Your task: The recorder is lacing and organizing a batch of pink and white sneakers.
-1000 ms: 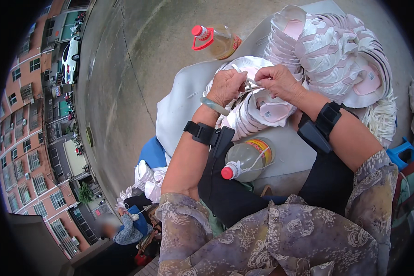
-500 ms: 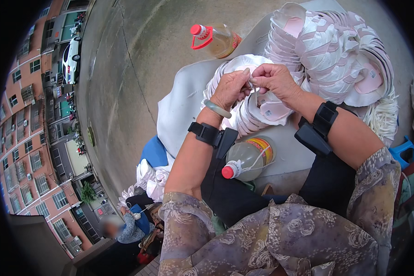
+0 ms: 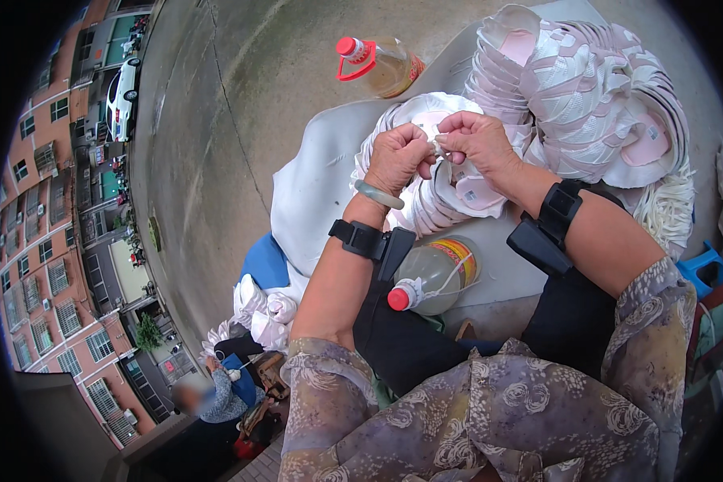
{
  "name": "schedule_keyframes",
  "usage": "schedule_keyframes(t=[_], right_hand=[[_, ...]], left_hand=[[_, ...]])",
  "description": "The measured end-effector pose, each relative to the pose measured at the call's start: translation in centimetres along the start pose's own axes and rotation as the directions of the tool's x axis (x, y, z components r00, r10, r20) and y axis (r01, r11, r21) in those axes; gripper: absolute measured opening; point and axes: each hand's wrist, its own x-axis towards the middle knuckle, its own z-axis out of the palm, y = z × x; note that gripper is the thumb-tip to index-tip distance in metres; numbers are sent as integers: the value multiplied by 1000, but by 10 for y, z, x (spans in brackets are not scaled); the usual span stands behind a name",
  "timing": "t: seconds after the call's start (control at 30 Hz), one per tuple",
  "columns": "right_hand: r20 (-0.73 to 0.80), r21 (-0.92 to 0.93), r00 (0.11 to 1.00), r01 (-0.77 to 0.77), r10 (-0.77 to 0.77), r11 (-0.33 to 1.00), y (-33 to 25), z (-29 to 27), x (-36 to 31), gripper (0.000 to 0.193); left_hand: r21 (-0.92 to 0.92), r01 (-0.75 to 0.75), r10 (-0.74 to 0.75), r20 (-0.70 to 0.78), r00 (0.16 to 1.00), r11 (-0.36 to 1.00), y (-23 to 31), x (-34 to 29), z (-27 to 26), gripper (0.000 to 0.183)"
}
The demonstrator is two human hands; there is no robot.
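My left hand (image 3: pixel 398 161) and my right hand (image 3: pixel 482 146) meet fingertip to fingertip, each in a pinch. Between them is a thin white lace (image 3: pixel 437 148), only a short bit of which shows. Right below the hands lies a stack of white and pink shoe uppers (image 3: pixel 438 205), nested into one another and partly covered by my fingers. A larger curved stack of the same uppers (image 3: pixel 574 96) rises just beyond my right hand. A bundle of loose white laces (image 3: pixel 668 210) hangs beside that stack.
A grey sheet (image 3: pixel 309 193) lies under the stacks. One red-capped bottle (image 3: pixel 442 277) lies near my lap; another red-capped bottle (image 3: pixel 390 68) stands farther off. A blue plastic stool (image 3: pixel 703 269) is at right. Another person (image 3: pixel 229 394) sits at lower left by white bundles (image 3: pixel 267 313).
My fingertips have shifted slightly around the lace, and the strand that hung below them shows less. Both hands remain over the smaller stack.
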Motion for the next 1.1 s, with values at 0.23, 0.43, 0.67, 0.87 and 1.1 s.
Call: schedule_keyframes(t=[0.23, 0.43, 0.67, 0.87, 1.1], right_hand=[[31, -161, 998, 58, -53, 985, 4, 6, 2, 9], [175, -536, 952, 306, -250, 787, 10, 5, 6, 14], [142, -211, 974, -144, 176, 967, -2, 12, 2, 8], [360, -27, 843, -420, 401, 907, -11, -9, 8, 5], [324, 28, 872, -395, 366, 918, -12, -1, 8, 5]], left_hand=[[83, -161, 168, -85, 982, 983, -8, -6, 3, 7], [249, -199, 220, -57, 974, 948, -8, -9, -7, 5], [487, -242, 271, 12, 962, 839, -20, -8, -16, 3], [538, -416, 461, 56, 886, 734, -12, -11, -1, 6], [676, -586, 704, 139, 697, 447, -12, -18, 4, 13]])
